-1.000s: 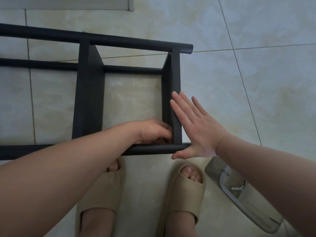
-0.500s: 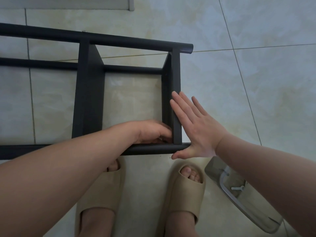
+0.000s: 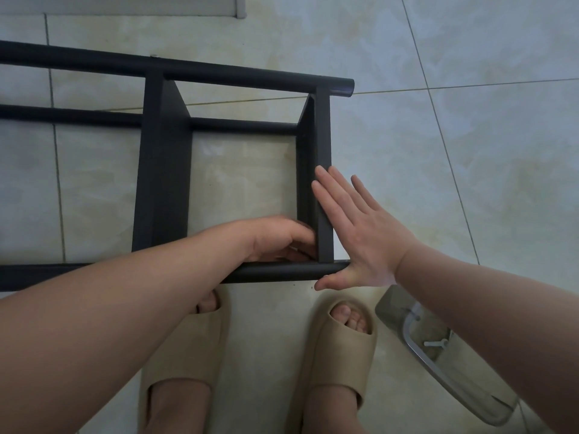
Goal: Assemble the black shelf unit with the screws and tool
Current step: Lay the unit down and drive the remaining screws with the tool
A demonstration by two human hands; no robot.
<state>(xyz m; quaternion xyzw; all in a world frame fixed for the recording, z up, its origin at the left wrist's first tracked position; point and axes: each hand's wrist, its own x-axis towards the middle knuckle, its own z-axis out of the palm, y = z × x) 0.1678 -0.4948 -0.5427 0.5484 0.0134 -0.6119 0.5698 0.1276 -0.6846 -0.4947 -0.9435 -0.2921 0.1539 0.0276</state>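
Pale glossy tile floor (image 3: 470, 151) carries the black metal shelf unit (image 3: 166, 183), lying on its side. It is probably rigid, light and slick-painted, best held by its tubes. Against its end panel (image 3: 322, 136) the right hand (image 3: 360, 239) presses flat, fingers straight; the left hand (image 3: 275, 239) curls inside that corner, and whether it holds anything I cannot tell.

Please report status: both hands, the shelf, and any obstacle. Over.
Right hand open, flat against end panel of black shelf unit. Left hand curled at inner corner, grip hidden. No obstacle seen at the joint.
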